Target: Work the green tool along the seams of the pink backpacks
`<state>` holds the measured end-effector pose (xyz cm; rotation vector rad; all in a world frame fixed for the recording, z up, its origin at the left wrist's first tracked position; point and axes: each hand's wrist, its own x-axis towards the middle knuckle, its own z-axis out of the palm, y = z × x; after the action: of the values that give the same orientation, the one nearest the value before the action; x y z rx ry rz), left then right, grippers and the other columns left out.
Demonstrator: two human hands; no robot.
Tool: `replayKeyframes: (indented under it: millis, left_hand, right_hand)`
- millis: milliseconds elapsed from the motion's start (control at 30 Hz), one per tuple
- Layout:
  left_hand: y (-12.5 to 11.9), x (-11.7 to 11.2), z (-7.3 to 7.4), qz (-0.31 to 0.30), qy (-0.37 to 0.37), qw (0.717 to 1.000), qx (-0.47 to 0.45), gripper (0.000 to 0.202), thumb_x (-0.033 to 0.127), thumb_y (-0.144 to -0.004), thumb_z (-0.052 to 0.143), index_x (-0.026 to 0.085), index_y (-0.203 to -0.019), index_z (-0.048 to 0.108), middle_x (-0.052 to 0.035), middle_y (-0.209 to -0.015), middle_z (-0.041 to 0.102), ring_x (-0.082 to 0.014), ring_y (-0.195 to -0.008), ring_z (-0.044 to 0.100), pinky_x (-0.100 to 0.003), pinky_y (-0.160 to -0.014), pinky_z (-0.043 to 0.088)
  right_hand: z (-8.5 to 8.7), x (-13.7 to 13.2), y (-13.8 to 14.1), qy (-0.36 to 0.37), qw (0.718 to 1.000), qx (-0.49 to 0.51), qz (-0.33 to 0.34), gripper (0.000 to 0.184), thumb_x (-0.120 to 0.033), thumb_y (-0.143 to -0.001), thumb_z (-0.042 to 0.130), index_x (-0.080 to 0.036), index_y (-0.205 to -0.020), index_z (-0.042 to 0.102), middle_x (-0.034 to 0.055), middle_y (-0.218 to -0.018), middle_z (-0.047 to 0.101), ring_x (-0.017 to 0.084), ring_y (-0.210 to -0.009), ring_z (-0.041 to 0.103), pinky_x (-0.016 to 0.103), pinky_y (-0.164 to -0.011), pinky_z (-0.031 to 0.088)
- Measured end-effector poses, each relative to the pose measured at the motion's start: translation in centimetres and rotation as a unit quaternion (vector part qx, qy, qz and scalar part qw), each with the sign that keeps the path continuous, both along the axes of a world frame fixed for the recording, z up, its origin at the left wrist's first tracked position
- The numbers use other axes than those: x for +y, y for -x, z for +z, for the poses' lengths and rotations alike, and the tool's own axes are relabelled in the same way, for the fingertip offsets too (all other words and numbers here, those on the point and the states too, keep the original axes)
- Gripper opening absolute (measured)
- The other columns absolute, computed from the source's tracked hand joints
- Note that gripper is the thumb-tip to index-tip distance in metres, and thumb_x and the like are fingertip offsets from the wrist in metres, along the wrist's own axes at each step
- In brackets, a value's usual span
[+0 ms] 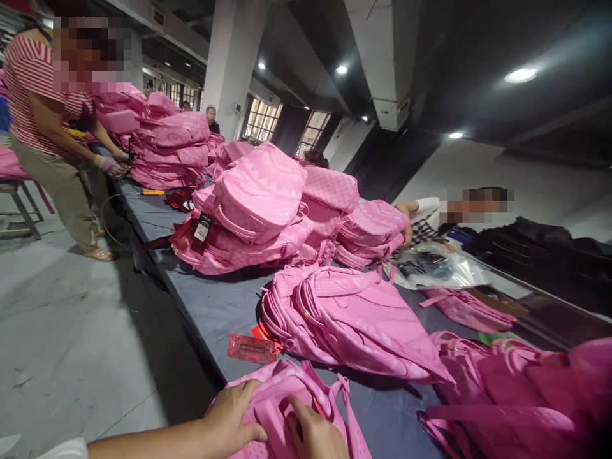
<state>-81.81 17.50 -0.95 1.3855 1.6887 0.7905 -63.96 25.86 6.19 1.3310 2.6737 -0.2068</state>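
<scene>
A pink backpack (282, 382) lies at the near edge of the table, partly cut off by the bottom of the view. My left hand (234, 414) grips its left side, fingers bent over the fabric and thumb on the front. On the right, my right hand (318, 433) has its fingers curled into the front of the same backpack; the fingertips are partly hidden. Just beyond lie overlapping pink backpacks (354, 319), with a red tag (252, 348) beside them on the grey-blue tabletop (201, 312).
Stacked pink backpacks (261, 191) fill the table's far part, one with a black tag (202, 231). More pink bags (516, 382) lie at right, near clear plastic (440, 264). A person in a striped shirt (33, 89) stands at far left; another person (428, 213) is across the table.
</scene>
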Motion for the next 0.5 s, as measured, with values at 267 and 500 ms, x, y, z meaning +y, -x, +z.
replayKeyframes:
  millis: [267, 500]
  left_hand:
    - [0.3, 0.0, 0.0, -0.006, -0.011, 1.000, 0.003, 0.084, 0.032, -0.066, 0.085, 0.022, -0.142, 0.050, -0.0117, -0.145, 0.059, -0.0316, -0.134, 0.055, -0.040, -0.113, 0.041]
    - [0.5, -0.6, 0.3, 0.009, -0.033, 0.999, 0.013, 0.063, 0.037, -0.071, 0.080, 0.024, -0.128, 0.057, -0.0049, -0.125, 0.070, -0.0270, -0.118, 0.064, -0.033, -0.100, 0.047]
  right_hand:
    - [1.2, -0.2, 3.4, 0.028, 0.999, -0.031, 0.022, 0.021, -0.009, -0.085, 0.055, -0.019, -0.091, 0.073, 0.0072, -0.089, 0.079, 0.021, -0.081, 0.074, 0.026, -0.061, 0.032]
    - [0.5, 0.3, -1.7, 0.001, 0.991, -0.120, 0.059, 0.023, -0.002, -0.080, 0.054, -0.017, -0.087, 0.070, 0.0115, -0.082, 0.077, 0.026, -0.078, 0.077, 0.026, -0.059, 0.042]
